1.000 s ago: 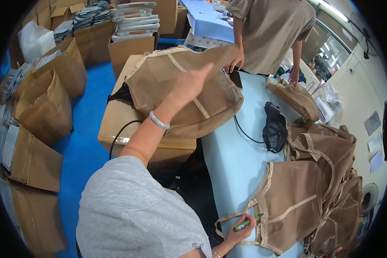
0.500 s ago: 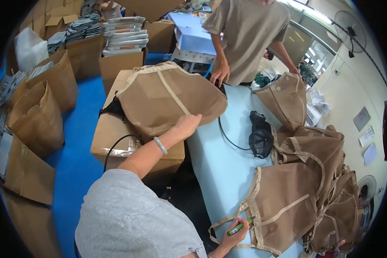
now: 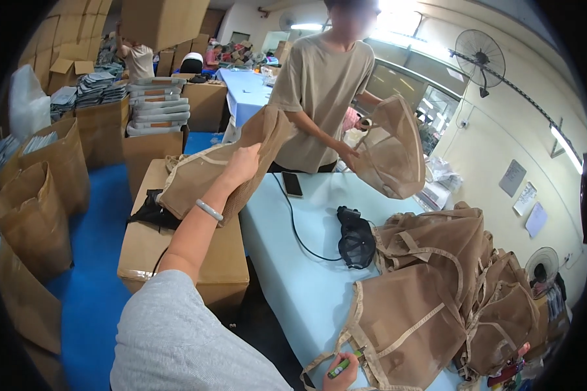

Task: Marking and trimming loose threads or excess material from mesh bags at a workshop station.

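Observation:
My left hand (image 3: 243, 164) is closed on the edge of a brown mesh bag (image 3: 205, 179) with beige binding, lifted in a slope above a cardboard box. My right hand (image 3: 343, 376), low in view, grips a slim green-handled tool (image 3: 338, 369) with a dark tip; its exact kind is unclear. That hand is beside the beige-bound edge of another brown mesh bag (image 3: 404, 319) lying flat on the blue table (image 3: 274, 260). Across the table, a co-worker in a khaki shirt (image 3: 323, 85) holds up a further mesh bag (image 3: 394, 153) in both hands.
More mesh bags (image 3: 502, 313) are heaped at the table's right. A black device (image 3: 357, 241) with a cable and a phone (image 3: 292, 184) lie on the tabletop. The cardboard box (image 3: 195, 260) stands left of the table. Open cartons (image 3: 32, 215) line the far left.
My left hand has raised the bag's near edge, tilting it up toward the far side. The co-worker has lifted a bag off the heap. My view has tipped upward.

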`<act>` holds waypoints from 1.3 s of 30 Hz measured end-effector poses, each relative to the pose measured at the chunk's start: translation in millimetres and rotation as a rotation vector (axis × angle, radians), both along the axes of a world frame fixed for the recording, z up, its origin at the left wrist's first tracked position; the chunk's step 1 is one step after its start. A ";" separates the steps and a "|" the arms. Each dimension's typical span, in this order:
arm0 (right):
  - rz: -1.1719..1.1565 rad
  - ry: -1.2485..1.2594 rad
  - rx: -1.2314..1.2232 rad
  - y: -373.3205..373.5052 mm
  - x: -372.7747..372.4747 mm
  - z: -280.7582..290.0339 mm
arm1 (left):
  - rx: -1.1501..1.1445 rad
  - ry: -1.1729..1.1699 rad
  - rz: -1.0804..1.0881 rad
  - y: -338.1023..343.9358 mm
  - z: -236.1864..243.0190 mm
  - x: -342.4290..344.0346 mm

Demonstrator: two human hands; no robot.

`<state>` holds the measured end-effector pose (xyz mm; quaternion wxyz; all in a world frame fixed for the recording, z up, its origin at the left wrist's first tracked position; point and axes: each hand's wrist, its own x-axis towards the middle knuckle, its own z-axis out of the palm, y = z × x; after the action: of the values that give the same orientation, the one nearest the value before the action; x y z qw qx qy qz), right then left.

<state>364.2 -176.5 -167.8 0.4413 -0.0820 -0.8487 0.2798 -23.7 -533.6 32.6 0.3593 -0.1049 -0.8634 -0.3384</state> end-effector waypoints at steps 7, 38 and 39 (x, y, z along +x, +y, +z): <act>0.042 0.029 -0.003 -0.1 0.0 0.1 | -0.037 -0.051 0.000 2.7 -12.6 -0.2; 0.033 -0.065 -0.033 -8.9 3.1 14.5 | -0.197 -0.168 -0.023 53.1 -35.1 -3.2; 0.039 -0.024 0.013 -7.7 -0.1 13.5 | -0.264 -0.200 -0.012 60.6 -41.9 -3.3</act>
<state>364.1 -184.2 -154.3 0.4260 -0.0661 -0.8572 0.2819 -27.0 -473.0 -9.4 0.2526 -0.1219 -0.9312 -0.2330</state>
